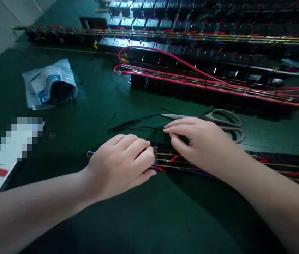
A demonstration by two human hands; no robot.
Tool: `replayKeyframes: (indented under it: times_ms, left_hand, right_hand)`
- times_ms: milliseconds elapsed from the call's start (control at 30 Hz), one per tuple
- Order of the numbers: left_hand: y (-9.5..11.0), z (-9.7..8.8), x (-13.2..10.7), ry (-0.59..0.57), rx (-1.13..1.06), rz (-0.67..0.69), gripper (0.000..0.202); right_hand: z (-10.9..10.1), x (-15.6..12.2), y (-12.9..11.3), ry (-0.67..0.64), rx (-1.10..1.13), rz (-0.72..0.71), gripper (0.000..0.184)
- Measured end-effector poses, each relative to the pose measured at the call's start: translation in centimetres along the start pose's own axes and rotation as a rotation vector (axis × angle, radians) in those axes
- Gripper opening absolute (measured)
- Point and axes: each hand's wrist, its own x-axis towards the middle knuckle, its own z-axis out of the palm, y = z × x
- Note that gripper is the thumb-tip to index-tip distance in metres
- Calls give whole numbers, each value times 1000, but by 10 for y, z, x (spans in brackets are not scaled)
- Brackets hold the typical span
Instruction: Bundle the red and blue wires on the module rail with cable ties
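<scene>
My left hand [123,162] is wrapped over the left end of a long black wired strip [177,160], its fingers curled round it. Red, blue and brownish wires run along this strip, and a small part with green shows beside the fingers. Just above the strip is my right hand [195,139], thumb and fingertips drawn together; a thin dark piece may be between them, but I cannot make it out. Scissors [222,118] lie behind the right hand, partly covered by it. Loose thin black cable ties [129,124] are scattered left of the scissor blades.
At the left, an open clear plastic bag [50,84] holds black ties. A phone-like object [11,155], partly pixelated, lies nearer the left edge. Farther back, a black module row [204,81] carries looping red cables, with several more wired rows [144,24] behind it on the green table [149,218].
</scene>
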Motion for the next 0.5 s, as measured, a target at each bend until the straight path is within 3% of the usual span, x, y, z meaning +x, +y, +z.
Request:
replayKeyframes:
  times_ms: [233,367,500]
  left_hand:
    - [-1,-2,0,5,10,6,25]
    - [1,-4,1,4,0,-17,24]
    - [2,-4,1,-12,-1,-22,26]
  right_hand:
    - [-1,8,9,-18,92,256,19]
    - [-1,15,10,-91,45,270,8]
    - [0,17,8,-80,3,237,11]
